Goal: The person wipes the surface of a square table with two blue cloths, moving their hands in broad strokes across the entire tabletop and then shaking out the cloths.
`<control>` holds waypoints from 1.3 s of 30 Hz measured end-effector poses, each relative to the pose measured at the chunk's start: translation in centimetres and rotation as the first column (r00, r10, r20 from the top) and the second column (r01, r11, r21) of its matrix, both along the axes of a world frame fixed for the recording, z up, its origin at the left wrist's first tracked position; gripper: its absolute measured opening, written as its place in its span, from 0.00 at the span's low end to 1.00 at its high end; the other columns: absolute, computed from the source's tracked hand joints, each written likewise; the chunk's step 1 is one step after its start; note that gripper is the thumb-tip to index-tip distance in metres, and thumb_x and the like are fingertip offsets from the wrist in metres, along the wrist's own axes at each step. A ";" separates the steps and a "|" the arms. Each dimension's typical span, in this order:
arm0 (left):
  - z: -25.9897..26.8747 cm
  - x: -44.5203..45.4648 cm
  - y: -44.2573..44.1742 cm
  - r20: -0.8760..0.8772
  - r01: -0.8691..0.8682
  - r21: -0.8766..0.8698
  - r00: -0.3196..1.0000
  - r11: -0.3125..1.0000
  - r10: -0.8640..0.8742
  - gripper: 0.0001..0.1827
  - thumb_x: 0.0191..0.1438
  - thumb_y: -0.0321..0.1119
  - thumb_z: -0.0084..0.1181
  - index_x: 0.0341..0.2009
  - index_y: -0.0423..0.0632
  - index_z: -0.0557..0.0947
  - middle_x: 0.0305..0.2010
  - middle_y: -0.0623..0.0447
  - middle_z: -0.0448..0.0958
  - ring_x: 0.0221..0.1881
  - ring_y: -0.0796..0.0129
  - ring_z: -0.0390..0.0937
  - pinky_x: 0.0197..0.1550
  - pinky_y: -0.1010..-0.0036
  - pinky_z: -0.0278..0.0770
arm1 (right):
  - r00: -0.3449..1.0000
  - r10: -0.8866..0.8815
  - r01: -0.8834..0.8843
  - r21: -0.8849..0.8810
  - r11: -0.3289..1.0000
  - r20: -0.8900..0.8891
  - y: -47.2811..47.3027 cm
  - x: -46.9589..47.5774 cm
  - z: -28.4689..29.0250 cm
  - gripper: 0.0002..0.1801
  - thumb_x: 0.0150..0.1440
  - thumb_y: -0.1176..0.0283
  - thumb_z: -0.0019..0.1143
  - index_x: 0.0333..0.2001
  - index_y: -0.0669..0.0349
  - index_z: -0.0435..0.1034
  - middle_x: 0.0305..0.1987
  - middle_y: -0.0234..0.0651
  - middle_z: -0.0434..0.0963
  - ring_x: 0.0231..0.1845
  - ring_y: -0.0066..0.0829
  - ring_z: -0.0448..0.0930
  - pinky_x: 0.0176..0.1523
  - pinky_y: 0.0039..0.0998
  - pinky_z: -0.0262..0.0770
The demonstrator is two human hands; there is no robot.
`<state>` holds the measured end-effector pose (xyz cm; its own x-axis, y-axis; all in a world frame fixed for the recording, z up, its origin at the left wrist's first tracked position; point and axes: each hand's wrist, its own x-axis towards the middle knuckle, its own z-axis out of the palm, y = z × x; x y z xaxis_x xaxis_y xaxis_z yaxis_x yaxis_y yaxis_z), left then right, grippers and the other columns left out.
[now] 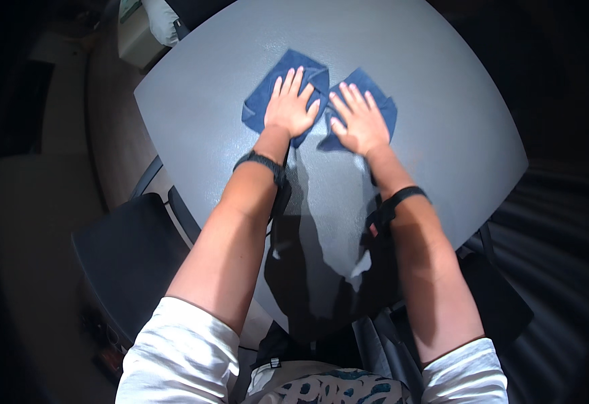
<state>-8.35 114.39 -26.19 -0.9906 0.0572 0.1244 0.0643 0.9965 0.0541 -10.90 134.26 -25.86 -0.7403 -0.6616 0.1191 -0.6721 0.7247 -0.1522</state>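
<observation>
Two blue cloths lie on a grey tabletop (451, 116). On the left cloth (264, 96) my left hand (292, 106) rests flat, palm down, its fingers spread and pointing away from me. My right hand (360, 118) presses in the same way on the right cloth (388, 113), with its thumb apart from the fingers. Both cloths have folded or rumpled edges, and they lie close beside each other. Each wrist wears a black band. The undersides of the cloths and my palms are hidden.
A black chair (128, 252) stands at the table's left side, and another dark chair (496, 298) at its right. Beyond the far left edge are a pale box-like object (140, 43) and a white bag-like item (160, 22). Shadows of my arms fall across the near tabletop.
</observation>
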 end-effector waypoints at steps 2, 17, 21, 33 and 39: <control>1.3 0.0 1.1 0.100 0.020 -0.036 0.995 0.999 -0.017 0.28 0.59 0.48 0.41 0.59 0.45 0.71 0.73 0.42 0.48 0.75 0.54 0.42 0.73 0.58 0.39 | 0.996 0.053 -0.051 -0.027 0.998 0.076 0.0 0.0 0.3 0.33 0.62 0.52 0.37 0.69 0.51 0.53 0.75 0.36 0.50 0.76 0.32 0.47 0.76 0.39 0.37; 10.9 15.2 13.5 0.490 -0.294 0.182 0.855 0.938 0.173 0.22 0.57 0.33 0.46 0.55 0.39 0.72 0.72 0.43 0.53 0.73 0.55 0.50 0.71 0.59 0.49 | 0.714 0.275 -0.041 -0.353 0.935 0.643 9.1 11.4 7.7 0.25 0.59 0.67 0.49 0.60 0.61 0.65 0.68 0.37 0.63 0.73 0.34 0.54 0.73 0.42 0.44; 11.4 17.8 12.4 0.401 -0.507 0.435 0.849 0.744 0.344 0.19 0.60 0.34 0.44 0.53 0.40 0.74 0.58 0.41 0.73 0.60 0.51 0.70 0.60 0.64 0.68 | 0.301 0.257 0.380 -0.363 0.851 0.918 8.0 13.4 8.8 0.23 0.65 0.64 0.45 0.61 0.62 0.64 0.58 0.48 0.73 0.62 0.36 0.71 0.65 0.30 0.60; 21.7 31.6 11.7 0.151 -0.021 0.810 0.973 -0.585 0.175 0.21 0.64 0.36 0.43 0.59 0.42 0.67 0.57 0.47 0.73 0.57 0.59 0.72 0.61 0.62 0.70 | 0.137 0.955 0.725 -0.683 0.085 0.264 15.5 19.2 21.9 0.24 0.67 0.61 0.39 0.62 0.62 0.58 0.62 0.41 0.69 0.66 0.39 0.67 0.68 0.43 0.60; 29.9 34.0 8.3 -0.098 0.164 0.750 0.986 -0.641 0.138 0.26 0.63 0.42 0.41 0.61 0.40 0.66 0.62 0.44 0.69 0.62 0.52 0.67 0.66 0.54 0.62 | 0.431 0.901 0.782 -0.475 -0.402 -0.053 20.8 21.4 24.4 0.34 0.64 0.50 0.41 0.66 0.58 0.54 0.68 0.42 0.62 0.68 0.46 0.63 0.71 0.50 0.53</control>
<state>25.62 122.64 3.72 -0.9619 -0.2669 0.0584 0.2289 -0.6703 0.7059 10.47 155.11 -1.45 -0.8903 -0.3813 0.2490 0.3458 -0.9218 -0.1753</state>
